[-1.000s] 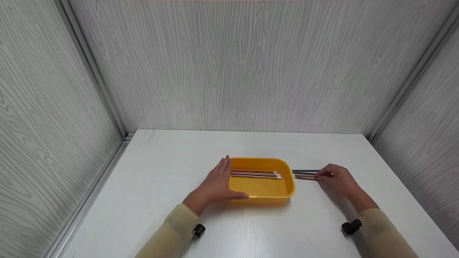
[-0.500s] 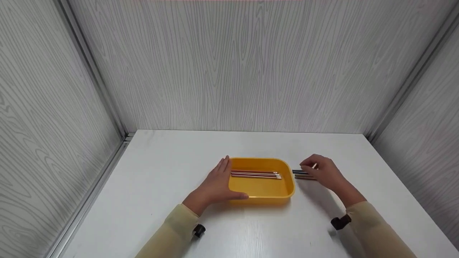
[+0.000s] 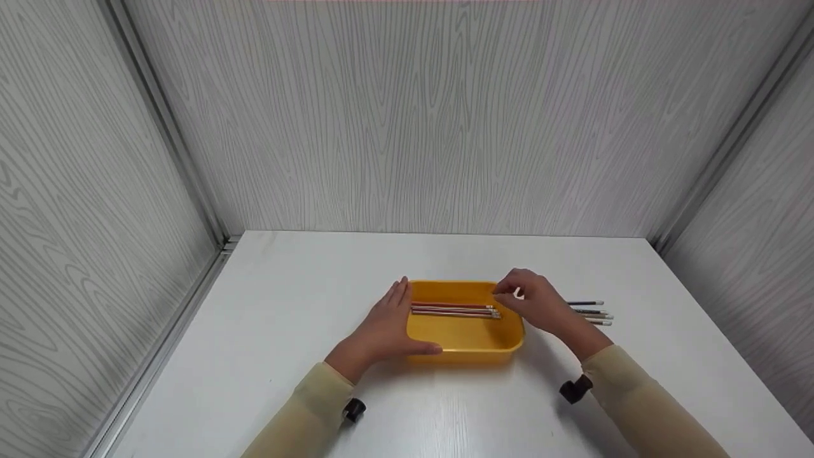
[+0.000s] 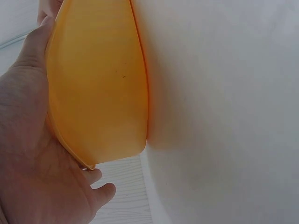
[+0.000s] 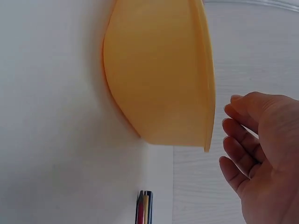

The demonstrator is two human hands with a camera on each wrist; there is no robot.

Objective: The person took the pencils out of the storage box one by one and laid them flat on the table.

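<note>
A yellow plastic tray [image 3: 464,334] sits on the white table, with several red and white pencils [image 3: 451,310] lying lengthwise inside it. My left hand [image 3: 381,324] rests against the tray's left end, fingers straight along the rim and thumb on the near edge. In the left wrist view, that palm [image 4: 37,154] lies against the tray's side. Over the tray's right rim hovers my right hand [image 3: 534,302], thumb and index finger close together. The right wrist view shows this hand [image 5: 275,144] beside the rim with loosely bent fingers and nothing visible in them.
Several more pencils [image 3: 588,303], white eraser ends to the right, lie on the table right of the tray, partly hidden by my right forearm. Their tips [image 5: 147,205] show low in the right wrist view. Wood-grain panels [image 3: 407,127] stand behind and at both sides.
My right hand has risen from the pencils on the right and moved left to the tray's right rim, uncovering their eraser ends. The left hand and tray look unchanged.
</note>
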